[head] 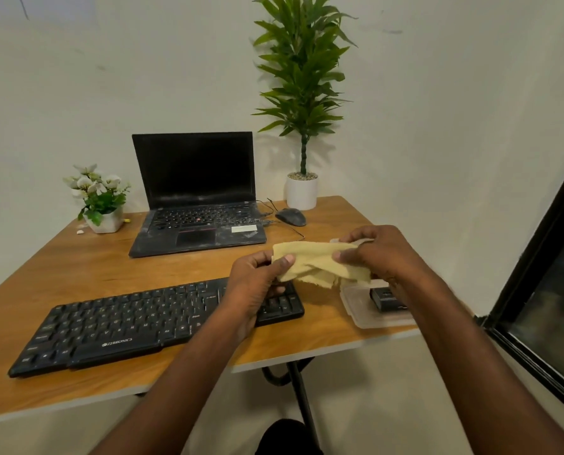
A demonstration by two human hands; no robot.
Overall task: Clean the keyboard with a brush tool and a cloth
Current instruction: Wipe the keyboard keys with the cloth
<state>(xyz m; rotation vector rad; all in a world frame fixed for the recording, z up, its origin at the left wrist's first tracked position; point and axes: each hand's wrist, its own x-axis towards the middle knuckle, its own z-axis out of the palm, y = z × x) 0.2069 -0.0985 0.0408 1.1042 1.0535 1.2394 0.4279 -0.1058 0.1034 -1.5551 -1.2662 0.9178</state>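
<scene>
**Both hands hold the cloth above the keyboard's right end**

A yellow cloth [320, 262] is stretched between the two hands, lifted clear of the wooden table [87, 270]. The left hand [257, 280] pinches its left edge between thumb and curled fingers; the right hand [377, 252] grips the right end, fingers curled round the fabric. The hands are apart, with the cloth spanning the gap.

The black keyboard [136, 326] lies on the near part of the table, angled so its left end sits nearer than its right. The left hand hovers over its right end and hides some keys there.

Just right of the keyboard, a clear plastic container [369, 315] sits at the table's right edge with a small black object [387, 298] inside; whether that is the brush tool cannot be told.

Farther back stand an open laptop [195, 195] with a dark screen, a mouse [290, 216] to its right, a tall potted plant [302, 93] at the far right corner, and a small flower pot [98, 200] at the far left.
</scene>
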